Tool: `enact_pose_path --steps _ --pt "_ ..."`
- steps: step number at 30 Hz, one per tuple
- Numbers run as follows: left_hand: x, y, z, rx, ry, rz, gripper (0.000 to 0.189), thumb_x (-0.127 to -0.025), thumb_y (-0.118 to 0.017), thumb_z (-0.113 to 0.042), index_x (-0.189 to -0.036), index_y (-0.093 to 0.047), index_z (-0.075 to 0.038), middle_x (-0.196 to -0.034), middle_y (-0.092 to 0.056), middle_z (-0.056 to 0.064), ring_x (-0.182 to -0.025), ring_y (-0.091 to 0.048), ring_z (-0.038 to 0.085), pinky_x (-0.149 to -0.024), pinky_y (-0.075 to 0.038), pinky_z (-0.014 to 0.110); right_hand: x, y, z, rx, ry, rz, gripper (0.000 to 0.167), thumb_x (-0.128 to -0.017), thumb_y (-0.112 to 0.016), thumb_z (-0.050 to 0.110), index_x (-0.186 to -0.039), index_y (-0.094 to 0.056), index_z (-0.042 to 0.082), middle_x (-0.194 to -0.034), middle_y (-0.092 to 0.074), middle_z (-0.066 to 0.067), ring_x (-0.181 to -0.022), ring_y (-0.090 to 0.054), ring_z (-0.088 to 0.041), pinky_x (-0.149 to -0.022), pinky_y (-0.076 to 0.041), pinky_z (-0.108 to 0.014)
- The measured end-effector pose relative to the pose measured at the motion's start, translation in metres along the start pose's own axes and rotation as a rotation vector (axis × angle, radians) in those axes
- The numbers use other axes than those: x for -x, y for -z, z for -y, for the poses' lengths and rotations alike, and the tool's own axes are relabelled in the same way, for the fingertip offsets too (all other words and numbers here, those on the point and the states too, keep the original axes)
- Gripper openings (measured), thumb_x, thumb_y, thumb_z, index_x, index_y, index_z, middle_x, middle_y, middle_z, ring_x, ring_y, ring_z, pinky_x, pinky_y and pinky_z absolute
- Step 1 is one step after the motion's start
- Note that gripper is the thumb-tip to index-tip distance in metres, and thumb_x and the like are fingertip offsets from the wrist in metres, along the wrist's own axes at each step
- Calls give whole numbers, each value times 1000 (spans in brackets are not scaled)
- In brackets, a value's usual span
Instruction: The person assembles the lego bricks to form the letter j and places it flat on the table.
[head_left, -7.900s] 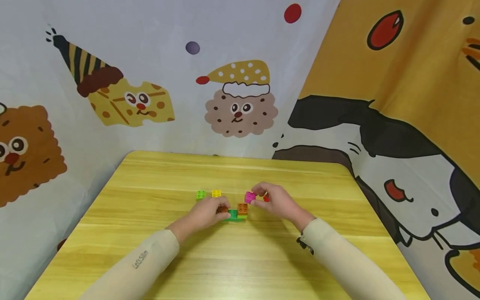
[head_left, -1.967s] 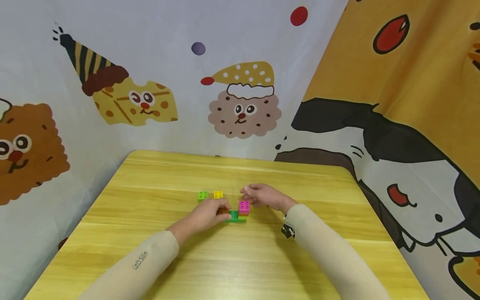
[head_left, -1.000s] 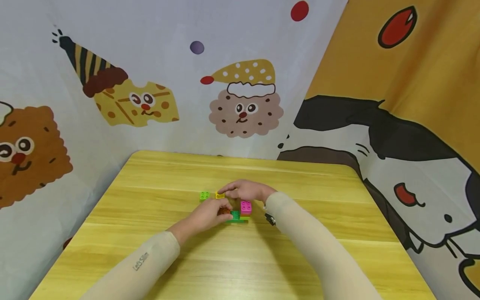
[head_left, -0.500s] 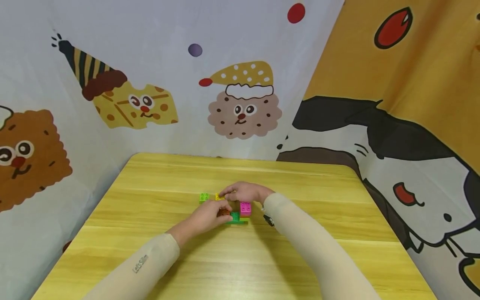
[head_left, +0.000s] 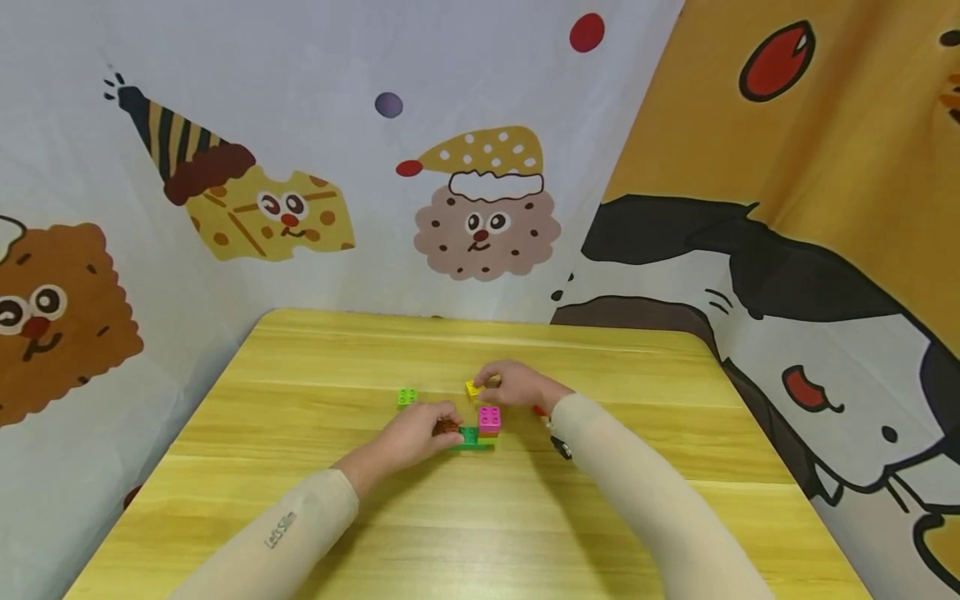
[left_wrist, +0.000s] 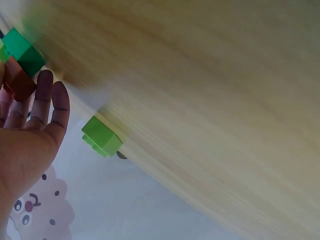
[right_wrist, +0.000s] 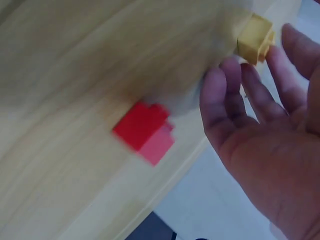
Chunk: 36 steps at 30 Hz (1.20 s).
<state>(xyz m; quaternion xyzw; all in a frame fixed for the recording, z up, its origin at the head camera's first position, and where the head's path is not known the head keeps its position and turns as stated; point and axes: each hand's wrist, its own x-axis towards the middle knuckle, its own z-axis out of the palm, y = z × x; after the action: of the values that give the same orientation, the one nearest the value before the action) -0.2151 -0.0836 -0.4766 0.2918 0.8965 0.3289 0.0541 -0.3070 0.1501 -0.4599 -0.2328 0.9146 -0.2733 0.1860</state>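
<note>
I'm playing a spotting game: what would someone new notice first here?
Probably the big cartoon animal on the right and the cookie in a yellow hat near the wall's middle. Then, on the table, a bright pink block topping a small stack, and a yellow block just beyond, pinched by the right hand.

A small yellow block (head_left: pixel 472 391) is held in the fingers of the right hand (head_left: pixel 517 385), just behind a pink block (head_left: pixel 490 419) with four bumps on top. The pink block sits on top of a little stack at the right end of a flat green piece (head_left: pixel 468 437) on the table (head_left: pixel 450 525). A brown block (head_left: pixel 447 426), partly hidden, is held by the left hand (head_left: pixel 411 435) at the other end. A light green block (head_left: pixel 407 398) lies apart, bumps up.
</note>
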Motion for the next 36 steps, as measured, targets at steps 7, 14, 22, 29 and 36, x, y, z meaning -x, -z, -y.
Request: enact_pose_path --steps 7,14,22,29,36 --pt "0 0 -1 7 17 4 18 -95 -70 -28 -108 -67 -15 -91 -66 -9 -76 -57 6 -68 -50 25 13 -2 -11 151 42 -137 23 -84 -81 10 -103 -69 15 -105 -68 0 -95 -60 -18 -89 -50 -38" --pt "0 1 -1 10 12 -2 18 -95 -70 -27 -108 -68 -15 -90 -65 -10 -76 -57 6 -68 -50 25 17 -6 -12 232 70 -182 20 -83 -83 12 -96 -68 17 -95 -66 5 -85 -58 -14 -80 -50 -33" --pt "-1 1 1 13 26 3 19 -94 -71 -29 -107 -68 -16 -88 -65 -11 -75 -57 7 -67 -50 25 22 -11 -16 286 118 -195 17 -86 -80 16 -98 -68 18 -94 -66 4 -82 -58 -13 -74 -49 -31" --pt "-1 0 2 3 39 7 20 -94 -70 -31 -107 -68 -16 -88 -64 -12 -75 -57 6 -67 -50 25 26 -12 -17 283 140 -212 18 -86 -80 19 -101 -69 19 -96 -67 4 -84 -59 -13 -73 -50 -31" --pt "-2 0 2 -9 30 10 20 -94 -71 -31 -107 -68 -16 -87 -64 -13 -74 -57 6 -66 -49 25 33 -9 -24 195 69 -250 37 -88 -78 25 -120 -61 19 -102 -66 1 -84 -60 -11 -73 -51 -31"
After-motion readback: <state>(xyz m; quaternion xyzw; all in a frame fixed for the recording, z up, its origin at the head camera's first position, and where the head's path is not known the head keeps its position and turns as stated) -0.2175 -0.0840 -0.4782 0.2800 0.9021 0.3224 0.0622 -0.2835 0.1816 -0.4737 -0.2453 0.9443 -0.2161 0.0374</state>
